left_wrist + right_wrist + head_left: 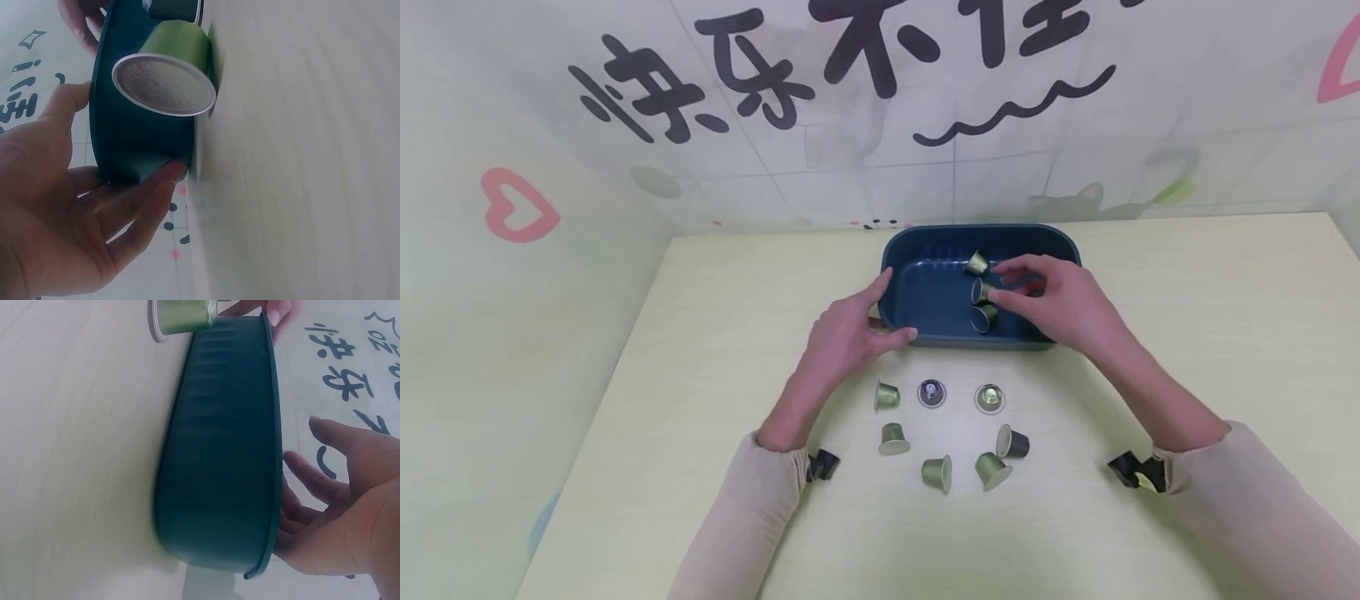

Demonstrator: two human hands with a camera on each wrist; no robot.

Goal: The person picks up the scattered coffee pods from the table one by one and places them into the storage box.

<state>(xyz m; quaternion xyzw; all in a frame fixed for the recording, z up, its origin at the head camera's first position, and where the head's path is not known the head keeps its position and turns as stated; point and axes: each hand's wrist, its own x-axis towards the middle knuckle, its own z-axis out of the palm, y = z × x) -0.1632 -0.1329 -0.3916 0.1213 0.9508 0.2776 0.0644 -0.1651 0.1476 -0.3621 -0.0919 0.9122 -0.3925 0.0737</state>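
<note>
Only head view shows three inside capsules [984, 318] in tray [925, 292]; seven outside capsules [892, 440], 6 o'clock. Left hand [846, 333] grips tray, 8 o'clock; right hand [1060, 302] parted, 3 o'clock.

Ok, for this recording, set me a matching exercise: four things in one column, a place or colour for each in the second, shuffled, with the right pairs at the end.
Things
1. purple coffee capsule
2. left hand
3. right hand
4. rectangular bin

Places and colours
A. at the bin's left end
B. dark blue
C. rim-down on the table
D. over the bin's right half

Pairs: 1-C, 2-A, 3-D, 4-B
</note>
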